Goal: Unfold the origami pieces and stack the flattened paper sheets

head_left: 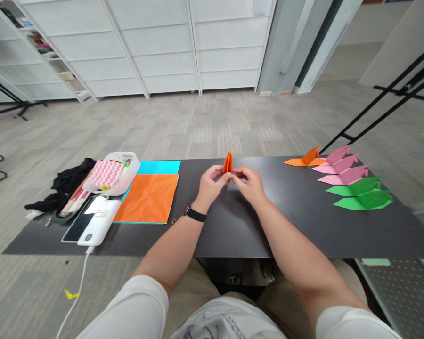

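Observation:
A folded piece of orange paper [228, 162] stands upright between my hands, its layers rising to a point above the fingers. From the left, my left hand [212, 182] pinches its lower part. My right hand [246, 182] grips it from the right, and the thumbs meet at the near side. The fingers cover the lower part of the paper. A black watch sits on my left wrist. Both hands are just above the dark table [233, 226].
Orange sheets [149, 197] lie over blue paper [160, 167] on the left. Near them are a white basket [127, 176], a white power bank [99, 222], a phone [78, 223] and black cloth [72, 175]. Orange [305, 157], pink [342, 175] and green folded paper birds [362, 201] line the right side.

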A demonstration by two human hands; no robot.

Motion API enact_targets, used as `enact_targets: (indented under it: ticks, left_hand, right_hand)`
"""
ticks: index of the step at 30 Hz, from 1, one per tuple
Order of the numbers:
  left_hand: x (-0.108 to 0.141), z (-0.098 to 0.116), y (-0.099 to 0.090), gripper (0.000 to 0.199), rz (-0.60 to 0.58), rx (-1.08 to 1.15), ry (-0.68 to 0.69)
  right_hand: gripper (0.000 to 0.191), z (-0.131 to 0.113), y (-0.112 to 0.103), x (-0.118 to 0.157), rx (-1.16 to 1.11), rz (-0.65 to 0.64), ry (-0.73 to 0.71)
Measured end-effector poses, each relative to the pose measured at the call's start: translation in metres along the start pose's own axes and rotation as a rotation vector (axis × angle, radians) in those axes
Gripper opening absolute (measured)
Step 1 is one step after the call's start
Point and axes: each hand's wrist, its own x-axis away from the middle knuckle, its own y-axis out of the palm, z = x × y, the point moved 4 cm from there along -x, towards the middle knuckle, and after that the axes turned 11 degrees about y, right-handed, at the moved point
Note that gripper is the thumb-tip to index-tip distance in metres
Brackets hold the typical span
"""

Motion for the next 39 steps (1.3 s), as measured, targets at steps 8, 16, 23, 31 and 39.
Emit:
enact_targets:
  ticks: [8, 16, 23, 31, 39]
  left_hand:
    - [0.0, 0.026, -0.007, 0.016, -0.014, -0.351, 0.256]
    - [0.003, 0.039, -0.002, 0.008, -0.155, -0.37, 0.351]
    - [0.001, 0.038, -0.007, 0.01, -0.123, -0.428, 0.39]
    - [-0.003, 0.034, -0.013, 0.006, -0.031, -0.411, 0.356]
    - [-0.005, 0.032, -0.012, 0.006, -0.137, -0.366, 0.285]
  right_hand:
    - [0.01, -0.011, -0.005, 0.0, 0.077, 0.022, -0.169]
    - [0.03, -0.008, -0.013, -0.002, 0.078, 0.022, -0.157]
    - [0.019, -0.014, -0.013, 0.0, 0.174, 0.012, -0.235]
    - [0.029, -0.026, -0.012, 0.004, 0.156, -0.059, -0.297]
    - [0.018, -0.029, -0.019, 0.002, 0.196, -0.077, -0.304]
